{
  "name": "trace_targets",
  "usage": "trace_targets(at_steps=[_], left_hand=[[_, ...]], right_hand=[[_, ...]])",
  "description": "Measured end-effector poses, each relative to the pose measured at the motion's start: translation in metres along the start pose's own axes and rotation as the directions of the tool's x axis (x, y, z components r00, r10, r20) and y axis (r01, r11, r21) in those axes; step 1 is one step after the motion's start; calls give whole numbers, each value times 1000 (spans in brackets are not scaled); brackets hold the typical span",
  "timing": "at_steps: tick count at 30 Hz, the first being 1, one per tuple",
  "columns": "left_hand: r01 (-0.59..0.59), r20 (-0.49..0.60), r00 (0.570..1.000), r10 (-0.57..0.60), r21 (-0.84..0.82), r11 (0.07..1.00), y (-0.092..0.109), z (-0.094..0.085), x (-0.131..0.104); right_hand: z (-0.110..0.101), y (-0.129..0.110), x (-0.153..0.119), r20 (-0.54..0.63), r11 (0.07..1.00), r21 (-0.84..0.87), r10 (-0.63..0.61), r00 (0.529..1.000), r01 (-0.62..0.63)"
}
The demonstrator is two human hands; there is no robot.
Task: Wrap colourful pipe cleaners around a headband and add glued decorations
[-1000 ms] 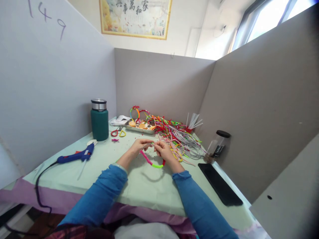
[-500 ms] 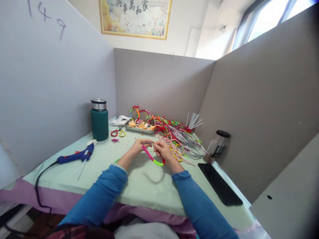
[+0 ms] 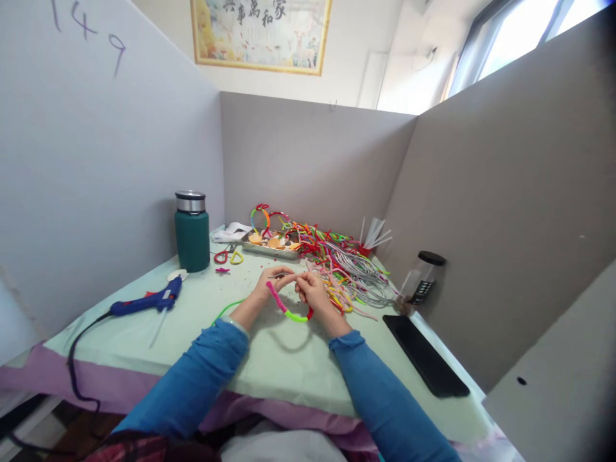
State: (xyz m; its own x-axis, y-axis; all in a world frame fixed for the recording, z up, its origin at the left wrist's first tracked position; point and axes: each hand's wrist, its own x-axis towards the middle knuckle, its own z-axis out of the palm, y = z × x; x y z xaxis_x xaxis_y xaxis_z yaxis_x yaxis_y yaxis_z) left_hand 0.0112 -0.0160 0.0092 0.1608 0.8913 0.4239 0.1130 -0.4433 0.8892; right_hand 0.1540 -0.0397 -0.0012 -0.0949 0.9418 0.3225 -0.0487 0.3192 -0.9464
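Observation:
Between my hands, a little above the table, hangs a curved hoop [image 3: 294, 316] wrapped in pink, green and red pipe cleaner. My left hand [image 3: 270, 283] is closed on its pink end. The fingers of my right hand [image 3: 312, 289] are pinched at the hoop's top, close to the left fingertips; its red part runs up behind this hand. A thin grey strand shows at the left fingers, partly hidden. A green pipe cleaner [image 3: 225, 312] lies beside my left wrist.
A heap of pipe cleaners [image 3: 346, 263] and a metal tray [image 3: 269, 250] lie at the back. Left are a green flask [image 3: 192, 240], scissors [image 3: 228, 257] and a blue glue gun [image 3: 147, 303]. A black phone [image 3: 424, 356] and a clear jar [image 3: 423, 281] are right.
Both hands have shifted slightly left with the hoop, and its lower curve has swung left. More of the green pipe cleaner by my left wrist now shows.

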Motion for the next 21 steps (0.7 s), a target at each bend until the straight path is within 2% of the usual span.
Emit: trace_targets(at_steps=[6,10,18,21], left_hand=[[-170,5,985,171,137,976,-7,0,2],[-232,17,973,232,164,959,-9,1,4],[-245,26,969,245,204,948,-11,2,3],[-194,36,981,190,184,964,-7,2,1]], right_hand=[[-2,2,1,-8,999,35,24,1000,-24],[-2,4,2,-9,998,49,29,1000,-29],[-3,4,2,32,992,95,79,996,-82],[-3,3,2,20,994,81,72,997,-74]])
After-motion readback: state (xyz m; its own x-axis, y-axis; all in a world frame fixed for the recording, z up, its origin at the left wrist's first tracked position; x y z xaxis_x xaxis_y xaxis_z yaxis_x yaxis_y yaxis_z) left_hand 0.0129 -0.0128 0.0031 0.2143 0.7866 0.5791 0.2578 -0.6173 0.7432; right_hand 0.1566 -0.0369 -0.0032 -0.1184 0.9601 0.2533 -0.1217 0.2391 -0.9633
